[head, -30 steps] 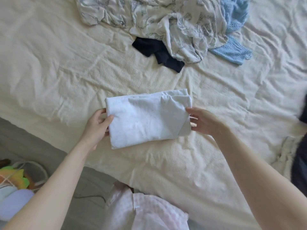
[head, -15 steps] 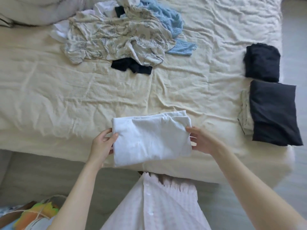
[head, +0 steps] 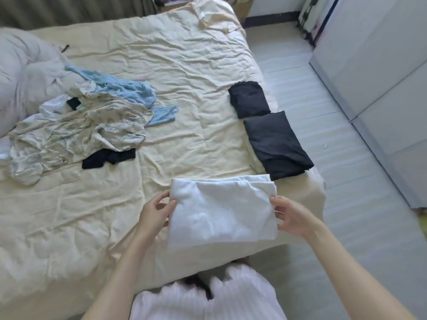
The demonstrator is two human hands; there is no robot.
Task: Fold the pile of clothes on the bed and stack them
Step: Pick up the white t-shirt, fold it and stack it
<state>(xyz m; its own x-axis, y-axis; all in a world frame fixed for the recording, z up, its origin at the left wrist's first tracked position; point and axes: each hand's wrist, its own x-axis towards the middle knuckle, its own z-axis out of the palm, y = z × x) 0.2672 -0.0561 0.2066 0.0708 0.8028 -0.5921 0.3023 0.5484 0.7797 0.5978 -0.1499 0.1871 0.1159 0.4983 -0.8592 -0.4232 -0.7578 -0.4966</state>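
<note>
A folded white garment (head: 221, 209) hangs just above the bed's near right corner. My left hand (head: 154, 213) grips its left edge and my right hand (head: 292, 215) grips its right edge. Beyond it, at the bed's right edge, a folded dark garment (head: 277, 144) lies on a pale folded piece, and a second folded black garment (head: 248, 99) sits just behind. The unfolded pile lies at the left: a patterned cream garment (head: 76, 132), a light blue knit (head: 129, 91) and a small black item (head: 108, 157).
The cream sheet (head: 189, 72) covers the bed, with open sheet in the middle. A grey duvet (head: 25, 75) is bunched at the far left. Grey floor (head: 346, 204) runs along the right, with a white wardrobe (head: 381, 72) beyond it.
Both hands have carried the folded white garment to the right, toward the folded dark stack. The view has swung right and up, bringing the stack, floor and wardrobe into sight.
</note>
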